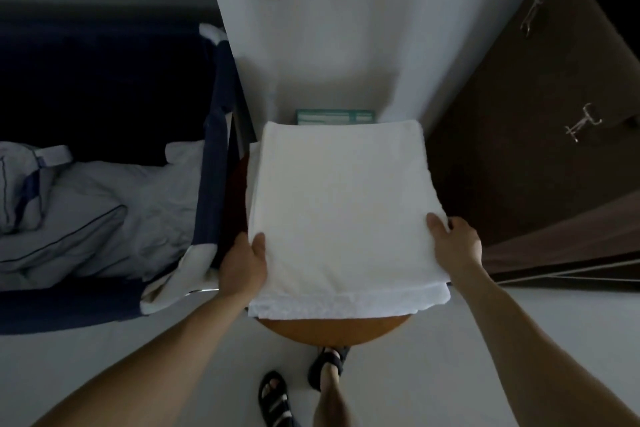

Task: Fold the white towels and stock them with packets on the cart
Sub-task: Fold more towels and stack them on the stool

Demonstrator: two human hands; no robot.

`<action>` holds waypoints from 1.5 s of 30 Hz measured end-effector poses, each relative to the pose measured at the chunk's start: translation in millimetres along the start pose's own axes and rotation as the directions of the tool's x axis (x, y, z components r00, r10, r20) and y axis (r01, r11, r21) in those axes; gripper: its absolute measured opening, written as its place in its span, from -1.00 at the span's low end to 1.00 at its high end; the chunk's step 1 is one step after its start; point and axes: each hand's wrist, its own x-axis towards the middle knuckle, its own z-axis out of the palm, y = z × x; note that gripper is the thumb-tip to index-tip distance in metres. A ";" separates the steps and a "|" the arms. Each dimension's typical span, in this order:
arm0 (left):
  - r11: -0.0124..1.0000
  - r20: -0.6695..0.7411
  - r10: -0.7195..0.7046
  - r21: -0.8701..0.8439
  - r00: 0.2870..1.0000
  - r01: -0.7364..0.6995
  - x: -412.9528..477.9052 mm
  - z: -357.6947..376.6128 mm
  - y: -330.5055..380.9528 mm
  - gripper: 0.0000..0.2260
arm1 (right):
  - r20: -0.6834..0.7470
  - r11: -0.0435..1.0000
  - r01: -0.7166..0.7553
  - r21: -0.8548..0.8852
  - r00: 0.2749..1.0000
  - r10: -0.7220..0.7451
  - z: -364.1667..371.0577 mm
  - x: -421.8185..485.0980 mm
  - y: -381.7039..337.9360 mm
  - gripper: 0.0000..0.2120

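A folded white towel (341,215) lies flat on a round brown tabletop (332,328), covering most of it. My left hand (244,262) grips the towel's near left edge, thumb on top. My right hand (453,241) grips the right edge, thumb on top and fingers under. A lower layer of white towel (346,302) sticks out along the near side. Behind the towel's far edge a teal packet (335,116) shows partly against the wall.
A bed with dark blue cover (104,87) and pale pillows (97,208) stands to the left, close to the table. A dark brown cabinet with metal handles (540,107) is on the right. A white wall (346,28) rises behind. My sandalled feet (301,385) stand on pale floor.
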 end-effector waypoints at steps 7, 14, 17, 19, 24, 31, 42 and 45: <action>0.982 -0.010 0.003 0.188 1.000 -0.001 6.5 13.5 -15.8 -0.61 | 0.013 0.995 -0.094 -0.044 0.995 0.094 27.5 -18.1 19.7 -0.54; 0.898 -0.138 0.335 0.346 0.932 -0.271 -4.0 13.8 4.5 -0.37 | -0.106 0.830 0.185 -0.527 0.954 -0.279 25.9 -23.0 3.4 -0.46; 0.698 0.113 0.535 0.499 0.837 -0.514 -1.0 23.0 24.4 -0.32 | 0.096 0.661 0.416 -0.625 0.881 -0.463 30.6 -23.2 -9.4 -0.32; 0.644 0.228 0.545 0.503 0.807 -0.577 6.5 30.6 25.1 -0.33 | 0.246 0.580 0.497 -0.645 0.854 -0.458 42.4 -23.8 -6.4 -0.32; 0.640 0.266 0.506 0.521 0.820 -0.564 13.9 50.3 -3.5 -0.31 | 0.318 0.560 0.507 -0.656 0.858 -0.404 68.3 -26.2 20.2 -0.32; 0.632 0.271 0.495 0.539 0.825 -0.557 15.9 55.7 -4.0 -0.30 | 0.309 0.566 0.512 -0.647 0.854 -0.419 69.7 -22.3 23.0 -0.33; 0.622 0.148 0.525 0.606 0.838 -0.496 52.5 -45.0 84.5 -0.28 | 0.340 0.516 0.687 -0.511 0.713 -0.613 72.5 -14.2 -105.6 -0.30; 0.682 0.050 0.472 0.612 0.880 -0.400 70.2 -89.7 81.8 -0.35 | 0.394 0.459 0.775 -0.435 0.622 -0.676 87.8 -28.9 -169.8 -0.29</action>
